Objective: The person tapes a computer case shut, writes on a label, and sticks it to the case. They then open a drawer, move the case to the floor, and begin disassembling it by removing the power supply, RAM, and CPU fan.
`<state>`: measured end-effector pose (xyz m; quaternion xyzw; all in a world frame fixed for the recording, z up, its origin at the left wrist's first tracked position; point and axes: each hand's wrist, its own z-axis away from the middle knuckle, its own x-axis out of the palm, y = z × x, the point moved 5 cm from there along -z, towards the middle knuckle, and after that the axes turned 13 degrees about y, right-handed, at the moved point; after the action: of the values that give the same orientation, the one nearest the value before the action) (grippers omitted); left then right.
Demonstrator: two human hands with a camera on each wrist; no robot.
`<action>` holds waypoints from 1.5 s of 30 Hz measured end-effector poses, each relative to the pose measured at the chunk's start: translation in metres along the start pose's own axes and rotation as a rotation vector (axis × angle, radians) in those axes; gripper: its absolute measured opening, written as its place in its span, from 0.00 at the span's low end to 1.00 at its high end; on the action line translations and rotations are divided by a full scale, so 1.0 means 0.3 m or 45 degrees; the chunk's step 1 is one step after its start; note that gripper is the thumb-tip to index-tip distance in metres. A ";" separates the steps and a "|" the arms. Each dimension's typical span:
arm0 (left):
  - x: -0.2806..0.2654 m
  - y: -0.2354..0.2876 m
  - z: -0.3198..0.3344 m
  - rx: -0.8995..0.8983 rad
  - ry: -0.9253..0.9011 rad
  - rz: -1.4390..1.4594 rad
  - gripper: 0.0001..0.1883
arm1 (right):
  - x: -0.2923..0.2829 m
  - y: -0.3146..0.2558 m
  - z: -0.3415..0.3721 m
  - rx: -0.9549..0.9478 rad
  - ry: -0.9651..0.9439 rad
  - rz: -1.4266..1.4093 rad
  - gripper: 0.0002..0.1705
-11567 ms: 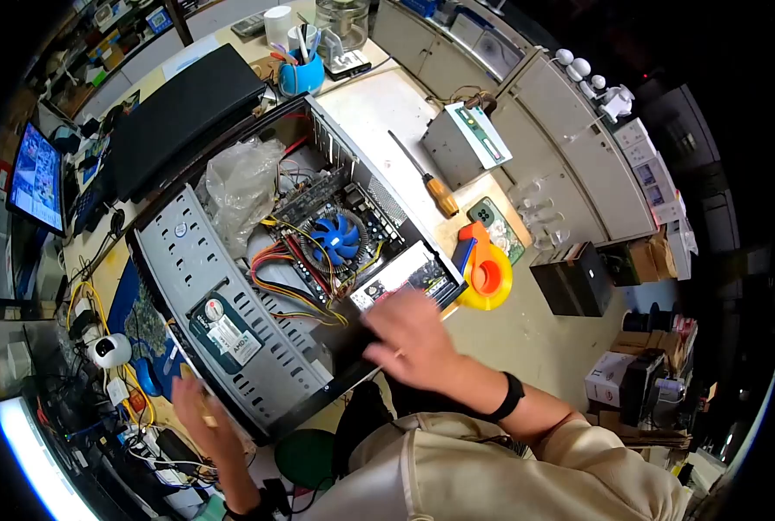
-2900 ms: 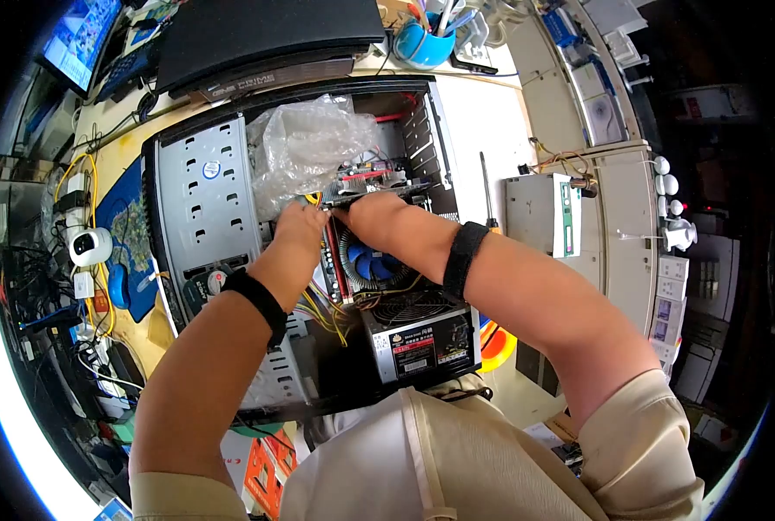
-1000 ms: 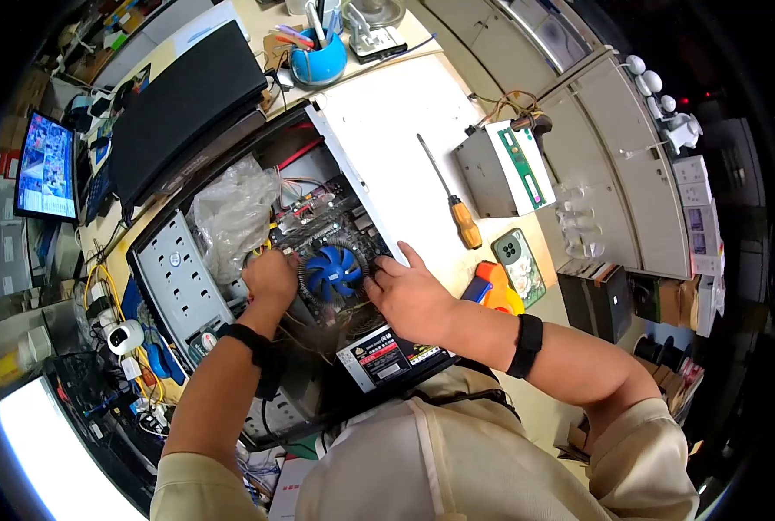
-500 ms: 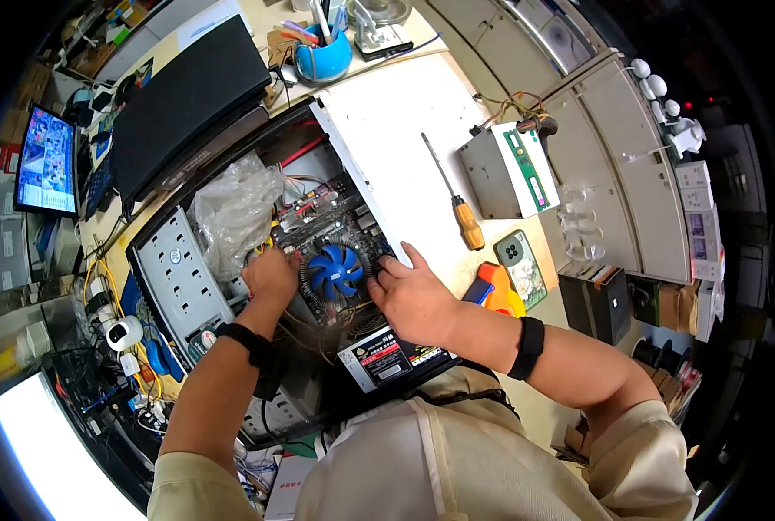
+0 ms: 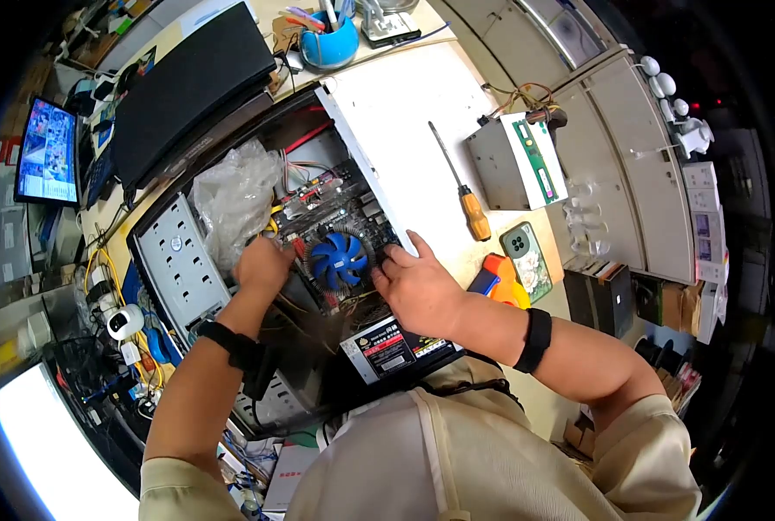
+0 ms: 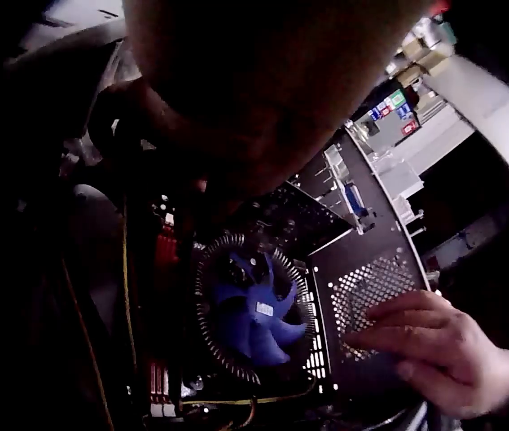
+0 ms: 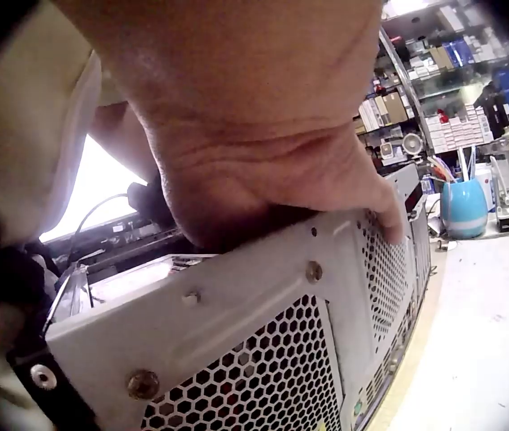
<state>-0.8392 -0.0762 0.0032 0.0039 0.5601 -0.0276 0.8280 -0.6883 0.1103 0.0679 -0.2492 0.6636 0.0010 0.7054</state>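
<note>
An open computer case lies on its side with its motherboard facing up. My left hand reaches in beside the blue fan, close to the red slots and yellow wires; its fingertips are hidden, and in the left wrist view the hand is mostly dark. On the case's rear edge, my right hand holds on with the thumb outside and the fingers inside, near the vent mesh. The right wrist view shows this hand over the perforated metal wall. Crumpled clear plastic lies inside the case.
Right of the case are an orange-handled screwdriver, a metal box with a green circuit stick on it, a phone and a tape dispenser. A blue pen cup and a black flat box stand behind.
Since about three seconds ago, my right hand has moved from the middle of the board to the case's rear edge. My left hand remains inside the case. Lately only the view has shifted slightly.
</note>
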 end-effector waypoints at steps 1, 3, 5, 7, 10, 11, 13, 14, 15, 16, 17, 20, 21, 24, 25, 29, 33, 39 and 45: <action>-0.009 -0.003 0.008 0.004 0.024 0.025 0.16 | 0.000 -0.001 -0.001 0.002 -0.014 0.002 0.23; -0.063 0.014 0.040 0.070 0.064 0.031 0.16 | 0.000 -0.003 -0.001 0.006 -0.037 0.007 0.23; -0.137 0.021 0.068 0.182 0.170 0.081 0.15 | 0.000 -0.001 -0.004 0.007 -0.050 0.018 0.24; -0.215 0.013 0.108 0.346 0.340 0.173 0.15 | 0.003 -0.001 -0.005 0.015 -0.096 0.027 0.23; -0.349 0.028 0.211 0.498 0.306 0.715 0.15 | -0.022 -0.003 -0.008 0.084 -0.114 -0.097 0.21; -0.383 0.035 0.244 0.542 0.254 0.810 0.14 | -0.036 -0.003 -0.010 0.114 -0.113 -0.159 0.21; -0.445 0.051 0.308 0.540 0.283 0.965 0.12 | -0.109 -0.009 -0.011 0.293 0.097 -0.488 0.20; -0.475 0.065 0.343 0.541 0.301 1.043 0.11 | -0.142 -0.005 -0.012 0.375 0.201 -0.655 0.20; -0.506 0.082 0.384 0.537 0.317 1.127 0.11 | -0.168 -0.006 -0.016 0.302 0.259 -0.843 0.22; -0.521 0.096 0.417 0.529 0.303 1.186 0.11 | -0.190 -0.015 -0.009 0.387 0.252 -1.116 0.21; -0.532 0.111 0.445 0.525 0.290 1.249 0.11 | -0.224 -0.036 0.008 0.471 0.240 -1.384 0.19; -0.568 0.146 0.514 0.551 0.256 1.341 0.11 | -0.361 -0.087 0.055 0.402 0.383 -1.367 0.08; -0.580 0.158 0.534 0.546 0.232 1.383 0.11 | -0.375 -0.097 0.077 0.467 0.323 -1.411 0.08; -0.600 0.184 0.578 0.538 0.204 1.475 0.12 | -0.393 -0.118 0.129 0.538 0.324 -1.491 0.07; -0.602 0.190 0.585 0.576 0.251 1.435 0.12 | -0.406 -0.126 0.142 0.546 0.338 -1.502 0.07; -0.642 0.228 0.632 0.627 0.282 1.402 0.12 | -0.419 -0.140 0.172 0.525 0.372 -1.553 0.06; -0.666 0.257 0.659 0.695 0.318 1.353 0.11 | -0.439 -0.158 0.189 0.502 0.349 -1.555 0.07; -0.678 0.296 0.690 0.695 0.272 1.325 0.11 | -0.433 -0.165 0.209 0.471 0.364 -1.592 0.09; -0.683 0.312 0.704 0.712 0.280 1.285 0.11 | -0.430 -0.165 0.224 0.491 0.354 -1.623 0.08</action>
<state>-0.7148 0.0177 0.2697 0.4912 0.5431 0.2239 0.6432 -0.6244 0.1330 0.2057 -0.4592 0.4599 -0.5651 0.5083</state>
